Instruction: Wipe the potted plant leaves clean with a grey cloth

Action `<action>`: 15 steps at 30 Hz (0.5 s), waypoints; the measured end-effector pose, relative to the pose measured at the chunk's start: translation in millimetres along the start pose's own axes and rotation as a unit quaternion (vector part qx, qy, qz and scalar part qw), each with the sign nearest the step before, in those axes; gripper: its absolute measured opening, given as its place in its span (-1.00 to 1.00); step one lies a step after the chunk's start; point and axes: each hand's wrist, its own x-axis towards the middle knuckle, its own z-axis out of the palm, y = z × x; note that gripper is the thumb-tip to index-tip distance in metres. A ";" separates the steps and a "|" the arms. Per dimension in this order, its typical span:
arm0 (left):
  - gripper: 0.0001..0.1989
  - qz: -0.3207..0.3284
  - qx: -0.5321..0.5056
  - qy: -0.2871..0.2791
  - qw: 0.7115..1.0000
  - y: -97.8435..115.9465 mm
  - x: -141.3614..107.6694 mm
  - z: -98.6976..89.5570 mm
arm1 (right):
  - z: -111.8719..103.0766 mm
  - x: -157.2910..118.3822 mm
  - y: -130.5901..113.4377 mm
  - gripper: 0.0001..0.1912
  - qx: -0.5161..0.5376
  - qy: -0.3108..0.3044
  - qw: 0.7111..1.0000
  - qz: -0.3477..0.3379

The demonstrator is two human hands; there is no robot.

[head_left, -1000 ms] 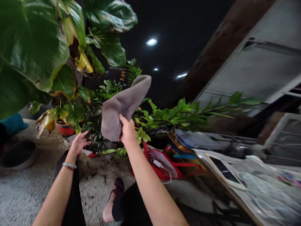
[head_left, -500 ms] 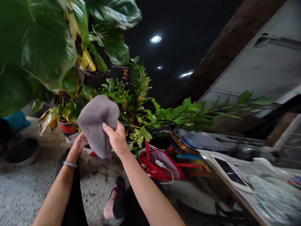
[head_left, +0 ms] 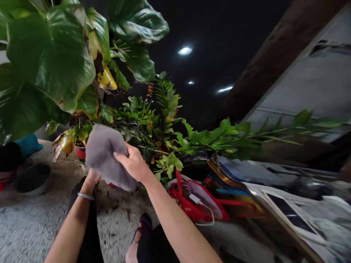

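Note:
A soft grey cloth (head_left: 105, 153) hangs in front of me, bunched and folded over. My right hand (head_left: 133, 162) grips its right side, thumb on the near face. Behind the cloth's lower left edge is my left hand (head_left: 93, 177), with a pale bangle on the wrist. Its fingers are hidden by the cloth, so whether they touch or hold it does not show. Large glossy green leaves (head_left: 52, 54), some yellowed and browned, rise above the cloth on the left. A red plant pot (head_left: 80, 152) stands just beyond it.
A grey basin (head_left: 33, 179) sits on the rough floor at left, near a person in blue-green clothing. To the right lie a red bag (head_left: 203, 197) with a white cable and a table holding a white-framed tablet-like device (head_left: 290, 212). Leafy branches (head_left: 214, 135) reach across the middle.
My right hand has moved the cloth slightly left and down. My left hand, whose fingers showed apart beside the cloth, is now largely behind it. The view has shifted a little.

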 end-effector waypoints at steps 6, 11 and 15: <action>-0.53 -0.078 -0.023 0.013 0.997 6.1 0.3 3.9 | 12.5 -6.9 90.6 -0.78 0.073 0.105 0.960 0.249; -0.52 -0.094 0.035 -0.026 0.995 9.0 -7.2 7.0 | 24.3 -78.8 120.4 -0.62 0.233 0.105 0.900 0.355; -0.66 -0.021 0.124 -0.010 0.992 8.4 -17.3 19.9 | 52.2 -72.2 109.5 -0.50 0.385 0.112 0.843 0.359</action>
